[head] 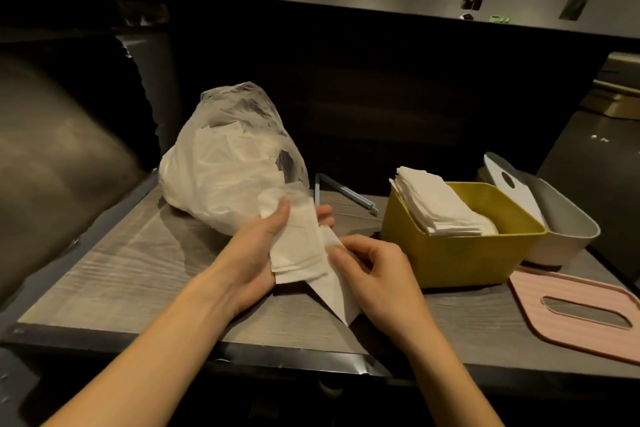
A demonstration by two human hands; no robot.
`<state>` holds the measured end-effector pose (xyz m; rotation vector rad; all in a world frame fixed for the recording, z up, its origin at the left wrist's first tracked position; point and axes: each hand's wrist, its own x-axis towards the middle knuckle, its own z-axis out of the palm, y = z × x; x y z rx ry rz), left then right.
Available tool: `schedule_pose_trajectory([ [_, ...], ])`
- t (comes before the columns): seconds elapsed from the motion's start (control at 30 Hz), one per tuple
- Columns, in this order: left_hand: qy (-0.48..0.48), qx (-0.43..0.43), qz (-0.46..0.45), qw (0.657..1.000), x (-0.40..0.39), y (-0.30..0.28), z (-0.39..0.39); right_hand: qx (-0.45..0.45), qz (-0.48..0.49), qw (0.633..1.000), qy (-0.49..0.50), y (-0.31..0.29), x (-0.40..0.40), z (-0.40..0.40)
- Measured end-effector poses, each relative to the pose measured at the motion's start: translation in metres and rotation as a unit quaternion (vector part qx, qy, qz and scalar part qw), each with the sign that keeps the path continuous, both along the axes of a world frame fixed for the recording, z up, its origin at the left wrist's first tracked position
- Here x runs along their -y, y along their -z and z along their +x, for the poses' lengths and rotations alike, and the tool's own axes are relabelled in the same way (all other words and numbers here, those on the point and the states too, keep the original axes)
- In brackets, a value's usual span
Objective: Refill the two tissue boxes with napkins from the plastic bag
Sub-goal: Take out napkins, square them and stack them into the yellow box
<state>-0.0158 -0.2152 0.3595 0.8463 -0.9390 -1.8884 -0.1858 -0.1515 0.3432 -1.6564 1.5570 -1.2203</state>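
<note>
White napkins point(298, 246) between both hands

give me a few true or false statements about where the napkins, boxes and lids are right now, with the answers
1. The yellow box already holds a stack of napkins. True.
2. The pink lid is fitted on the yellow box. False: it lies flat on the table, to the right of the box.
3. Both hands hold napkins: the left hand a small stack, the right hand a loose one. True.
4. The plastic bag sits to the right of both boxes. False: it sits to their left.
5. The grey box is full of napkins. False: no napkins show in it; a white lid leans in it.
</note>
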Motion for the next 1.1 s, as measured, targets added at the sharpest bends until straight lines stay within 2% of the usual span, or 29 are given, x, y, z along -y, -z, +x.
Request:
schedule_pose_trajectory([
  [0.1, -0.035, -0.054, 0.047, 0.997, 0.003, 0.001, 0.001, 0.035, -0.104, 0.991, 0.073, 0.001, -0.002, 0.001],
  [0.2, -0.052, -0.051, 0.029, 0.997, 0.001, 0.000, -0.003, 0.159, -0.211, 0.961, 0.080, -0.006, -0.005, 0.009],
  [0.27, -0.034, -0.042, 0.022, 0.998, -0.001, 0.002, -0.007, 0.259, -0.180, 0.947, 0.053, -0.011, -0.002, 0.018],
  [0.33, 0.021, -0.043, 0.034, 0.998, -0.004, 0.002, -0.009, 0.289, -0.095, 0.952, 0.039, -0.014, 0.004, 0.028],
  [0.4, 0.063, -0.060, 0.036, 0.996, -0.004, 0.003, -0.006, 0.230, -0.057, 0.970, 0.055, -0.014, 0.010, 0.032],
  [0.5, 0.112, -0.131, 0.050, 0.984, -0.002, 0.004, 0.002, 0.182, -0.081, 0.977, 0.076, -0.011, 0.011, 0.033],
  [0.7, 0.072, -0.040, 0.023, 0.996, -0.005, 0.003, -0.007, 0.130, -0.075, 0.986, 0.067, -0.006, 0.010, 0.034],
  [0.83, 0.079, -0.072, 0.077, 0.991, 0.002, 0.007, 0.001, 0.099, -0.050, 0.991, 0.072, 0.000, -0.001, 0.025],
  [0.97, 0.102, -0.069, 0.090, 0.988, 0.003, 0.011, 0.003, -0.080, -0.192, 0.969, 0.131, -0.009, -0.003, 0.030],
  [1.03, 0.088, -0.063, 0.093, 0.990, 0.005, 0.012, 0.004, -0.130, -0.215, 0.965, 0.078, -0.020, 0.007, 0.043],
  [1.1, 0.088, -0.076, 0.106, 0.987, 0.005, 0.010, 0.004, -0.172, -0.192, 0.966, 0.014, -0.034, 0.024, 0.057],
])
